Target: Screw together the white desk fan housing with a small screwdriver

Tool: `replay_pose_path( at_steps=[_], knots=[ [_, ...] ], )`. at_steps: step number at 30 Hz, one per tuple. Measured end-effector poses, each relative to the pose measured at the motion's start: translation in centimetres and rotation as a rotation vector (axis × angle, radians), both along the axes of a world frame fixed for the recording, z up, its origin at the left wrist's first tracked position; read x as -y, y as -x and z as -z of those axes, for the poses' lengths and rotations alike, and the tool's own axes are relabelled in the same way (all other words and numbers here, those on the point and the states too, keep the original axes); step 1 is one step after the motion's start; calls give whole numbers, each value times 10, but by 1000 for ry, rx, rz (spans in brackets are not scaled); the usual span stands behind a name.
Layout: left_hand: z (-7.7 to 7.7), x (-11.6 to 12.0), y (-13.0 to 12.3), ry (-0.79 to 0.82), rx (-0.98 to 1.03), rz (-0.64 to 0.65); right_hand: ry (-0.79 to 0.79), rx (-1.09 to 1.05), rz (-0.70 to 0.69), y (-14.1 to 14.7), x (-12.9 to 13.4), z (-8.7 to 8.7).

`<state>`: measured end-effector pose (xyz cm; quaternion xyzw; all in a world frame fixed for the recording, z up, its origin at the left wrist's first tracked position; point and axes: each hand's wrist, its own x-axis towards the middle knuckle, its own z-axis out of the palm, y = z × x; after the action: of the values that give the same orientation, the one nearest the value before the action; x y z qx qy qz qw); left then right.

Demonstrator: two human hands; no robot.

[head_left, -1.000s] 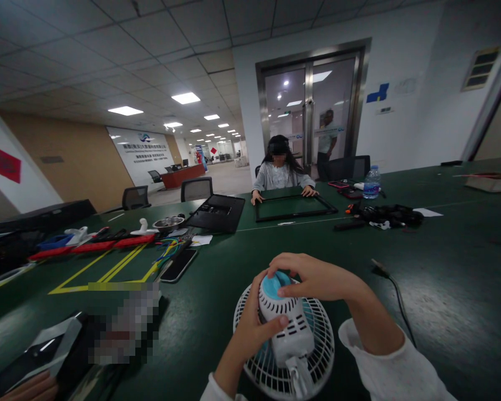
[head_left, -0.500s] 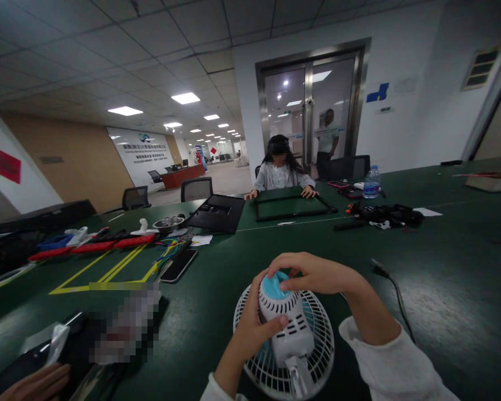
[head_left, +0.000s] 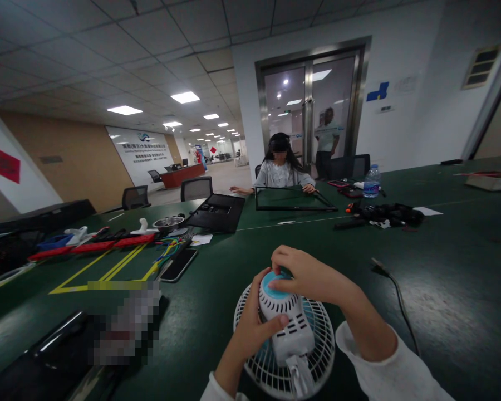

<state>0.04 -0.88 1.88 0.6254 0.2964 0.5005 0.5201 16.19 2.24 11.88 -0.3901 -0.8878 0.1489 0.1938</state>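
Left grip point(head_left: 250, 333) on fan point(head_left: 290, 337); rear upward

Black chairs point(head_left: 196, 190), a reception desk point(head_left: 184, 177) and a wall sign point(head_left: 140, 151) mark an office.

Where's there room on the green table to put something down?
Try the bare patch right of the thin dark power cord, in front of the tangled black gear. There's a gap between the flat black phone and the round white fan. The left is crowded: long red strips, shiny metal bowl, colourful wires.
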Motion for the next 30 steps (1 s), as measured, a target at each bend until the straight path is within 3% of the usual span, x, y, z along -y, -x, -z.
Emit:
replay_pose_path(
  at_steps=[17, 30],
  knots=[
    [5, -2, 0, -42, -37, -37, -133, 165, 139, 13, 12, -10],
    [0, -1, 0, -14, -7, -21, -71, 154, 127, 14, 12, -8]
  ],
)
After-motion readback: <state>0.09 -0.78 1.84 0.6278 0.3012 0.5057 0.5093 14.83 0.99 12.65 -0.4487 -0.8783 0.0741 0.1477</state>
